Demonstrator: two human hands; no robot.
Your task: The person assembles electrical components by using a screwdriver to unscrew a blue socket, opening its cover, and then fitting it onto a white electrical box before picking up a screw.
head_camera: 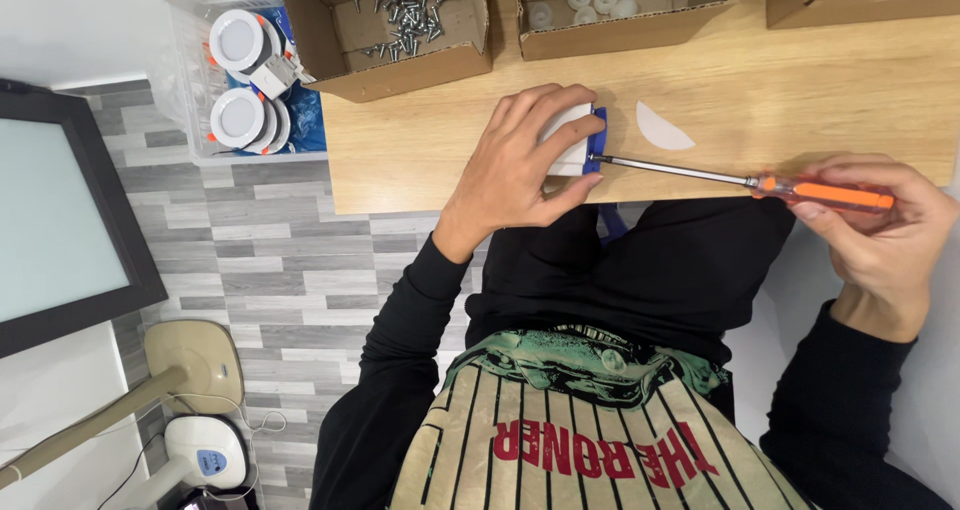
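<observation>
Two hands are working at the near edge of the wooden counter (800,90): the left hand (525,160) is curling over a white fixture with a blue bracket (580,140), gripping it. To the right, the right hand (880,230) is closing around an orange-handled screwdriver (790,185), its tip touching the bracket. Farther off, a cardboard box of screws (400,30) is sitting on the counter.

Bright, even indoor light, soft shadows under the hands, sharp focus, slight wide-angle stretch at edges

Three brown cardboard boxes (400,30) behind; dark-framed pale screen (50,210) left
</observation>
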